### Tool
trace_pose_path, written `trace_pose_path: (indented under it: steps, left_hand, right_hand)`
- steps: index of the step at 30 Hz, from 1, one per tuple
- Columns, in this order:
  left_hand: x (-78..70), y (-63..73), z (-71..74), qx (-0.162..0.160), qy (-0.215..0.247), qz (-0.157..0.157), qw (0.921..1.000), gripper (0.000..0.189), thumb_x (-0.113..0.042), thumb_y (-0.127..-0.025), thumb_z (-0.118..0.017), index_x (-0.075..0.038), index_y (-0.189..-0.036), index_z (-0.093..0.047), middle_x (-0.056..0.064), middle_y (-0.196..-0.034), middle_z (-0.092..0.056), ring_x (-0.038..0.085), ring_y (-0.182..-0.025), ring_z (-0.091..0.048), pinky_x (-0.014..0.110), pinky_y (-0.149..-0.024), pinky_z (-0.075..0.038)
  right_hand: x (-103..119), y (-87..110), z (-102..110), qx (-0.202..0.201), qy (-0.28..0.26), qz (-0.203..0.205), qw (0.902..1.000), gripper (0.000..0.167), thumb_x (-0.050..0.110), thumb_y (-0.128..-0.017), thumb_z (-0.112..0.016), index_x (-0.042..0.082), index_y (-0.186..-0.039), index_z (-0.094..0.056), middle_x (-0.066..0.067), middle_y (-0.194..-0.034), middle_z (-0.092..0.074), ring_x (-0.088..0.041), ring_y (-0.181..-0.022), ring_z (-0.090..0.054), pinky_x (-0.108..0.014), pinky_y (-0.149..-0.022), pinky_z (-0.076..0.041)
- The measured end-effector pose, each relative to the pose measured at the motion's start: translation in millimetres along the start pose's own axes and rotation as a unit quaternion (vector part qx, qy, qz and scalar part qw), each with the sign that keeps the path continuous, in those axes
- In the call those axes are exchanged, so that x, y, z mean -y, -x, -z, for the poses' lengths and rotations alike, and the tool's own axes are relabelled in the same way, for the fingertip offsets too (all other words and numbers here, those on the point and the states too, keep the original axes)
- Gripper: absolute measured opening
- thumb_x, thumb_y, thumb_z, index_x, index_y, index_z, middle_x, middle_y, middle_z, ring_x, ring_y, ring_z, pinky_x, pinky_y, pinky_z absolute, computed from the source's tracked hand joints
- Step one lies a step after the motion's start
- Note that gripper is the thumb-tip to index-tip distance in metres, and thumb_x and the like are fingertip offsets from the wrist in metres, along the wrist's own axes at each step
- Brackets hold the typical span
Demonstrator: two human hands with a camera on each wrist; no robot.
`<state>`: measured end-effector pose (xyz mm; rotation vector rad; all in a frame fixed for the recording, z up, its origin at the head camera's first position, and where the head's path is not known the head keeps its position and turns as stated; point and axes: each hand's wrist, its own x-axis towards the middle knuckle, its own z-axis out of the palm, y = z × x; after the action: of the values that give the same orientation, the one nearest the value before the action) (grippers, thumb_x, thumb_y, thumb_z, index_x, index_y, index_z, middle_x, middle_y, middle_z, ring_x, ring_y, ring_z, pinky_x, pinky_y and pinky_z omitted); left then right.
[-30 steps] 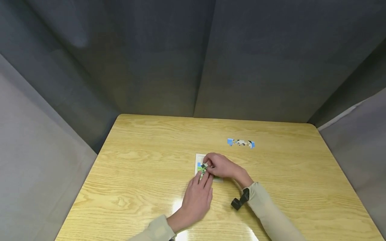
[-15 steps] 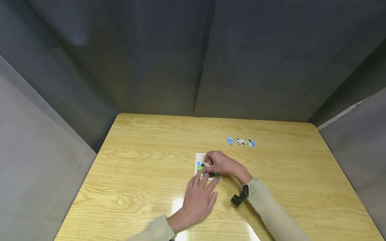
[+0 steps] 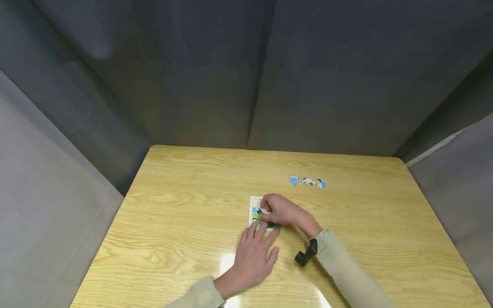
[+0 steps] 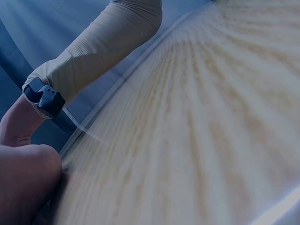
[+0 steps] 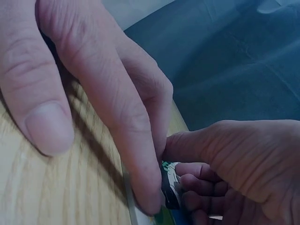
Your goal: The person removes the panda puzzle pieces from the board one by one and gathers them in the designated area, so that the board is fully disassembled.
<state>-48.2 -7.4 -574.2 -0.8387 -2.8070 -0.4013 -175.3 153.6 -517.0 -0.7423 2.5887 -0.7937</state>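
A small white-bordered puzzle board [image 3: 252,202] lies on the table, partly covered by both hands. Blue, green and black-and-white pieces fill its lower part. My right hand [image 3: 283,210] reaches over it from the right, thumb and index finger bent around a puzzle piece [image 3: 263,211] with black and white on it. My left hand [image 3: 252,259] lies palm down with spread, nearly straight fingers, fingertips on the board's near edge. In the right wrist view, left fingers [image 5: 110,103] press beside a black-and-white printed part [image 5: 169,187], and the right thumb [image 5: 192,146] meets it from the other side.
Several loose puzzle pieces [image 3: 307,182], blue and black-and-white, lie in a row behind the board to the right. A wooden table [image 3: 185,205] carries everything. Dark curtains [image 3: 200,77] stand behind it. A black wrist camera [image 3: 307,252] sits at the right cuff.
The left thumb and index finger have spread away from the right hand, uncovering the board's lower right. The right thumb has shifted slightly left on the board; the loose row is unmoved.
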Motion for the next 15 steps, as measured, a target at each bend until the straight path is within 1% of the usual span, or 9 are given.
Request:
trace_pose_path:
  steps: [5, 11, 15]
  left_hand:
    - [0.5, 0.0, 0.0, 0.0, 0.0, 0.0, 1.0, 0.049, -0.046, -0.108, -0.044, -0.027, -0.152, -0.054, 0.008, -0.155, -0.044, 0.035, -0.145, -0.034, 0.05, -0.111, -0.039]
    - [0.3, -0.5, -1.1, 0.003, 0.001, 0.003, 1.0, 0.049, -0.046, -0.109, -0.042, -0.028, -0.153, -0.053, 0.006, -0.158, -0.041, 0.034, -0.146, -0.034, 0.05, -0.112, -0.039]
    - [0.0, -0.5, -1.6, 0.007, -0.003, 0.005, 1.0, 0.05, -0.047, -0.109, -0.041, -0.028, -0.154, -0.053, 0.007, -0.159, -0.04, 0.034, -0.146, -0.034, 0.049, -0.112, -0.039]
  right_hand:
    - [1.8, 1.2, -0.1, -0.001, 0.007, -0.002, 1.0, 0.027, 0.024, -0.092, -0.082, 0.007, -0.104, -0.066, 0.0, -0.081, -0.057, -0.012, -0.07, -0.051, -0.028, -0.064, -0.046]
    - [2.7, 2.4, -0.4, -0.013, 0.011, 0.023, 0.9996, 0.025, 0.021, -0.092, -0.082, 0.008, -0.101, -0.062, 0.003, -0.08, -0.057, -0.01, -0.068, -0.051, -0.026, -0.063, -0.046]
    - [3.7, 3.7, -0.8, -0.017, 0.011, 0.025, 0.9995, 0.025, 0.02, -0.091, -0.082, 0.007, -0.102, -0.064, 0.005, -0.08, -0.058, -0.009, -0.069, -0.052, -0.026, -0.064, -0.047]
